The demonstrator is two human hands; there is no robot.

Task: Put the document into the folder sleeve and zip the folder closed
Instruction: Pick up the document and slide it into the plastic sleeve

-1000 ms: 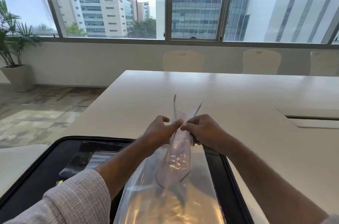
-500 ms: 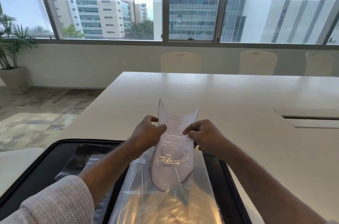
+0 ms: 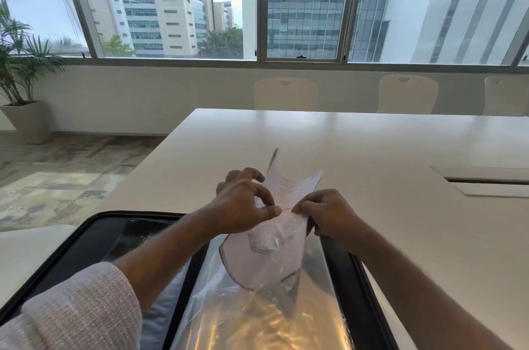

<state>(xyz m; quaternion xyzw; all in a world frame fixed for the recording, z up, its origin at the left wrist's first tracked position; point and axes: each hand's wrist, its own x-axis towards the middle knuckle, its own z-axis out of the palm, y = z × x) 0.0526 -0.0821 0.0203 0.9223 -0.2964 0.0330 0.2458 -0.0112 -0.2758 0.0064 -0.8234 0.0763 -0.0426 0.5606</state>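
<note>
Meeting room, long white bench under a run of windows, pale chairs along the far side, potted palm at the left. The black zip folder lies open at the near edge of the bench.

I read this as the insertion step, partway in. The document stands curled and upright, its lower part already inside the clear folder sleeve, its top well proud of the mouth. Left hand pinches the sleeve's mouth edge at the paper, thumb to forefinger; right hand pinches the opposite edge of the mouth (fingers curled, tips partly hidden behind plastic).

Next, as I judge it: keep the mouth spread, flatten the curl, feed the sheet down until fully seated. The film looks limp and may bunch. Zipper not yet touched; its pull I cannot find.
</note>
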